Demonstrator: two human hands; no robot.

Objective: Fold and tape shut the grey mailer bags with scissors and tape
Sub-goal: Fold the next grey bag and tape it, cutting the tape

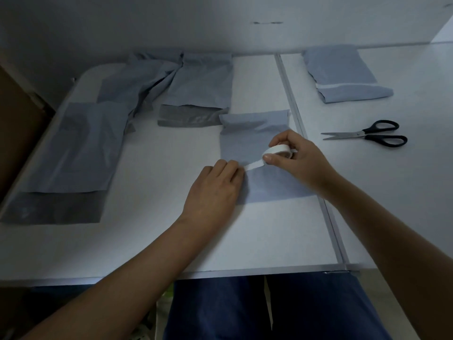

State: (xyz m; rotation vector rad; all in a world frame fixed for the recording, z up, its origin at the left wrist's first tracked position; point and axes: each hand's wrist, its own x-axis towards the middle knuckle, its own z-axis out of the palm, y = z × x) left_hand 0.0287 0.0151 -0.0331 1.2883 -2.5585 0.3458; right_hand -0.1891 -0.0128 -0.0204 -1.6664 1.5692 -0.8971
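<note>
So the big white surface (152, 241) has a metal seam running down it, and grey plastic mailer bags are spread all over. Biggest one is the long flat grey mailer bag (73, 153) out at 9 o'clock, with its darker flap hanging open toward the near edge. Behind it at 11 o'clock there's a crumpled grey mailer bag (137, 87), and just beside that at 12 o'clock another flat grey mailer bag with a dark open flap (198, 92). The one actually being worked on is the folded grey mailer bag (255, 141) dead centre, top edge folded over, lying flat just left of the seam. Over at 2 o'clock, across the seam, sits a folded grey mailer bundle with a white strip across it (343, 77).

The left hand (215, 190) lies on the folded bag's left edge, fingers curled down onto the loose end of the tape strip. The right hand (296, 155) pinches the small white roll of tape (278, 151) between thumb and fingers, a short strip stretched between both hands.

Black-handled scissors (367, 136) lie at 3 o'clock, well apart from the hands, blades a bit open.
</note>
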